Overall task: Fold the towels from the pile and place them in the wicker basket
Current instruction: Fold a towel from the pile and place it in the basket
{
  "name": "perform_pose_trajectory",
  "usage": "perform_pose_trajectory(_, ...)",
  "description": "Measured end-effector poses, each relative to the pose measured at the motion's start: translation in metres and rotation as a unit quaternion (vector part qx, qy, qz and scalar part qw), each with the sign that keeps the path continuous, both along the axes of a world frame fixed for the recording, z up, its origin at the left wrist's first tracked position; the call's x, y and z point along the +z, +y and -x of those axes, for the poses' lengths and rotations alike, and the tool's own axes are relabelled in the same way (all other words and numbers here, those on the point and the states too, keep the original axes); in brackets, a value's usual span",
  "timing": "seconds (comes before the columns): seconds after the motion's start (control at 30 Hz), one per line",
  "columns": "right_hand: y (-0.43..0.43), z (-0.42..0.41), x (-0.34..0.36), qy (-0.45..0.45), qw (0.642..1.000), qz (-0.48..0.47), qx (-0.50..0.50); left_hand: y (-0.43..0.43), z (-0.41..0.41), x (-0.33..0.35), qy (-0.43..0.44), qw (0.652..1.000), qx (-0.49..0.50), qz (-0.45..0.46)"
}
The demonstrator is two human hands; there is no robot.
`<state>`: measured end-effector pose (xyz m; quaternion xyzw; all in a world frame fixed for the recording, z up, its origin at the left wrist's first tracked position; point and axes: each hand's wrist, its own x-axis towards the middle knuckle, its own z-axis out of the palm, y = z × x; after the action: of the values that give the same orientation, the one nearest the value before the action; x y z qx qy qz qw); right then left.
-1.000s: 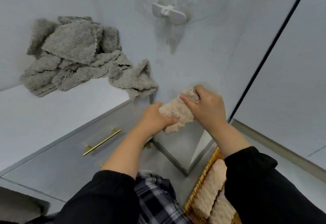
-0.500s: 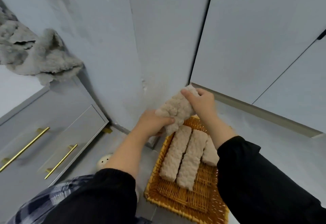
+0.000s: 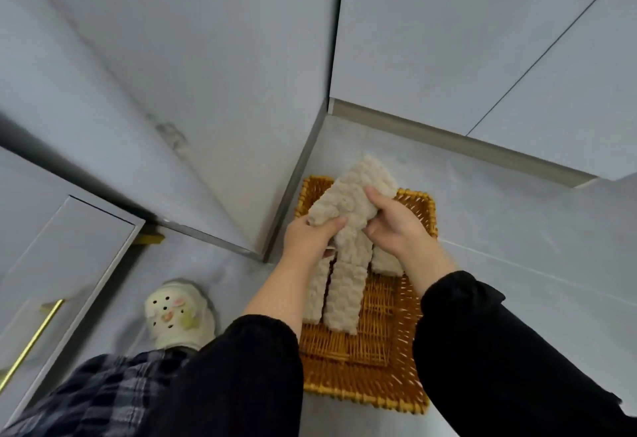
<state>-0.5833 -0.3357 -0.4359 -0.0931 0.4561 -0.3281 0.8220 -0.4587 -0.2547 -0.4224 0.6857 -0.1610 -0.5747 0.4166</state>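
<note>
Towel, beige, fluffy, folded into a thick oblong (image 3: 355,195): you hold it in the air above the far end of the orange-brown wicker basket (image 3: 365,392) on the floor (image 3: 517,264). Your left hand (image 3: 310,242) pinches its near-left end; your right hand (image 3: 396,230) grips its right edge. Long axis: slanted, near-left to far-right. Folded beige towels (image 3: 344,295) already laid run near-to-far along the basket's left; bare weave (image 3: 386,319) lies rightward, nearer your right hand, so a turn to match looks needed.

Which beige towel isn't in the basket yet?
The towel held by left hand and right hand above the wicker basket; the other towels lie inside.
</note>
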Motion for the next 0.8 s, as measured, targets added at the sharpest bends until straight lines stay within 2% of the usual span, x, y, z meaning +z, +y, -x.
perform_pose_trajectory(0.07,-0.003,0.003,-0.011,0.051,0.998,-0.003,-0.036,0.003,-0.007,-0.012,-0.100,0.991,-0.091,0.017)
perform_pose_trajectory(0.13,-0.005,0.012,-0.025,0.126,0.990,0.005,-0.057,0.009,-0.019,-0.028,-0.217,0.964,-0.154,0.012)
perform_pose_trajectory(0.23,0.000,0.032,-0.046,0.306,0.951,0.040,0.003,0.023,-0.035,-0.052,-0.320,0.932,-0.167,-0.042)
perform_pose_trajectory(0.3,0.012,0.046,-0.060,0.420,0.904,0.051,0.066,0.036,-0.039,-0.066,-0.298,0.937,-0.156,-0.088)
perform_pose_trajectory(0.37,0.027,0.057,-0.072,0.488,0.862,0.070,0.118,0.047,-0.039,-0.077,-0.263,0.937,-0.182,-0.141)
perform_pose_trajectory(0.43,0.043,0.065,-0.084,0.533,0.826,0.078,0.165,0.054,-0.035,-0.085,-0.260,0.922,-0.234,-0.165)
perform_pose_trajectory(0.53,0.066,0.068,-0.103,0.571,0.796,0.058,0.191,0.056,-0.034,-0.092,-0.307,0.893,-0.275,-0.179)
perform_pose_trajectory(0.6,0.076,0.066,-0.117,0.594,0.786,0.031,0.169,0.051,-0.036,-0.094,-0.335,0.877,-0.285,-0.192)
perform_pose_trajectory(0.7,0.084,0.060,-0.137,0.603,0.787,-0.028,0.128,0.045,-0.036,-0.097,-0.360,0.859,-0.300,-0.207)
perform_pose_trajectory(0.77,0.084,0.053,-0.138,0.601,0.781,-0.059,0.162,0.044,-0.036,-0.098,-0.366,0.855,-0.302,-0.210)
perform_pose_trajectory(0.8,0.083,0.051,-0.137,0.618,0.753,-0.046,0.223,0.044,-0.036,-0.099,-0.368,0.854,-0.300,-0.211)
